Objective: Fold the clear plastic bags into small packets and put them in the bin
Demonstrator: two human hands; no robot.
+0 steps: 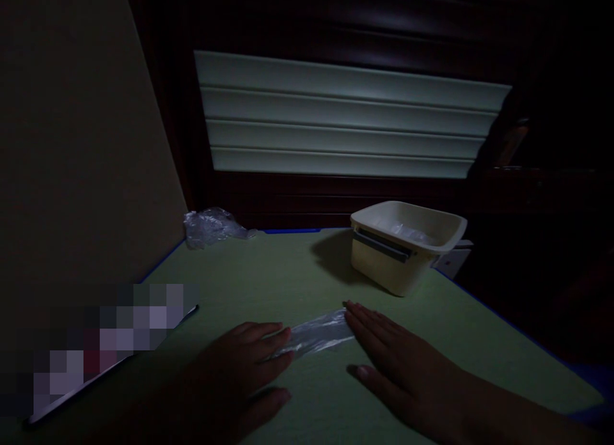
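A strip of clear plastic, perhaps a folded bag [319,334], lies flat on the green tabletop [268,272]. My left hand [254,362] rests at its left end, fingers stretched out and slightly apart, with the fingertips on the plastic. At the right end, my right hand [398,355] lies with its fingers straight and side by side, thumb held away, fingertips touching the plastic's edge. Neither hand grips anything. The part of the plastic under the fingers is hidden.
A cream plastic tub [384,259] with a grey handle stands at the back right, clear plastic inside it. Crumpled clear plastic [213,227] lies at the back left corner. A flat blurred-out item [115,343] is at the left edge. A slatted panel [345,122] rises behind.
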